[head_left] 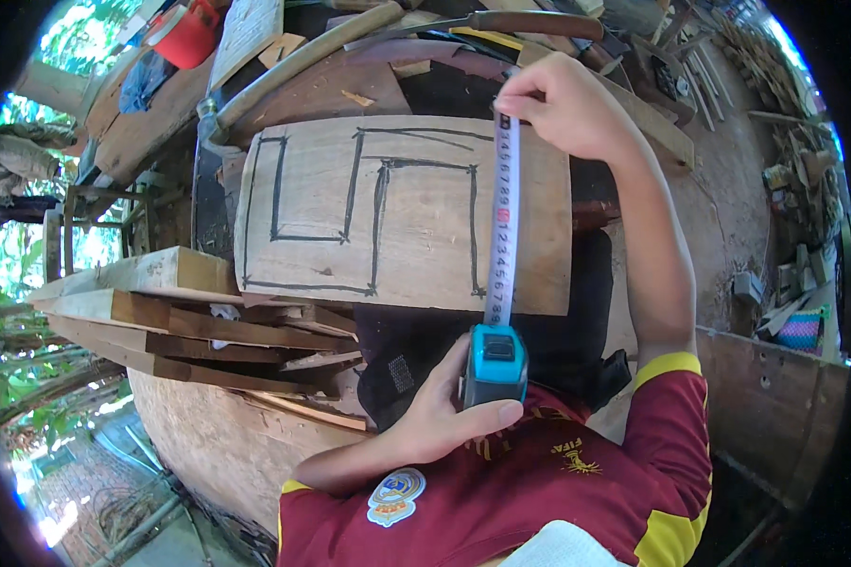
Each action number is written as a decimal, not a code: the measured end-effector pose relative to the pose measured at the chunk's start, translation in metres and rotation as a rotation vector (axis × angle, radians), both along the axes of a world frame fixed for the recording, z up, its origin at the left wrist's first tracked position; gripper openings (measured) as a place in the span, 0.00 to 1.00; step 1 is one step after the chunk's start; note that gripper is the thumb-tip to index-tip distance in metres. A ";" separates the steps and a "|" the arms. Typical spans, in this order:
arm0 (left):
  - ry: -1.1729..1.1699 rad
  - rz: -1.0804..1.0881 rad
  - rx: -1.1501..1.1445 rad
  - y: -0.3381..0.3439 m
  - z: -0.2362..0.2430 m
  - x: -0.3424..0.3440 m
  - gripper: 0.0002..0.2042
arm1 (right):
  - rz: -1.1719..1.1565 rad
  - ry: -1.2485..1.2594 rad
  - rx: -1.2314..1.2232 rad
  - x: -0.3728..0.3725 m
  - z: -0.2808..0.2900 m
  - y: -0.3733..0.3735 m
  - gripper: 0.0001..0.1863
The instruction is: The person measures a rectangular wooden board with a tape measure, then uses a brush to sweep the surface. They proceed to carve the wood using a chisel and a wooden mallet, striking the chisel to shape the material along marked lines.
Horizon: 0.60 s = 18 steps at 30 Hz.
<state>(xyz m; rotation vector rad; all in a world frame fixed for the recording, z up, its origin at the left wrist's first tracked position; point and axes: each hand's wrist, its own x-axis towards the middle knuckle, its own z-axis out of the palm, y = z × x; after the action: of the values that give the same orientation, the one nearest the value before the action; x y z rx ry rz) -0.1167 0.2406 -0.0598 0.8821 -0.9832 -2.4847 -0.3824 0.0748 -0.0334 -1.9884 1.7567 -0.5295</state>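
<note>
A light wooden board point(425, 217) lies in front of me, marked with thick black lines that form angular, letter-like outlines. My left hand point(454, 392) is wrapped round the blue and black case of a tape measure point(497, 364), just off the board's near edge. From the case, the white blade point(504, 246) runs across the right part of the board to its far edge. There my right hand point(553, 104) pinches the blade's end between thumb and fingers.
Beyond the board lie a hammer point(303, 71) with a long wooden handle and a wood-handled blade tool point(529, 24). Stacked timber pieces point(208, 321) jut out at the left. A red jug point(182, 36) stands at the far left, and a long plank point(648, 118) lies at the right.
</note>
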 end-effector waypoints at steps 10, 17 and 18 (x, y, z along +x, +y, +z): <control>0.068 0.119 0.051 -0.001 -0.020 0.005 0.35 | 0.072 -0.100 -0.012 -0.002 -0.014 -0.009 0.10; 0.110 0.118 0.052 -0.009 -0.014 0.004 0.31 | 0.051 -0.118 0.105 0.002 -0.015 -0.004 0.11; 0.107 0.120 0.048 -0.009 -0.013 0.003 0.31 | 0.051 -0.119 0.106 0.002 -0.015 -0.003 0.11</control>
<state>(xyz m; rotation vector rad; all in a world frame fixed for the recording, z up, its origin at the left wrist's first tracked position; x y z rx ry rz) -0.1133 0.2320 -0.0732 0.7896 -0.8147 -2.4345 -0.3801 0.0716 -0.0483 -1.8842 1.6247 -0.5160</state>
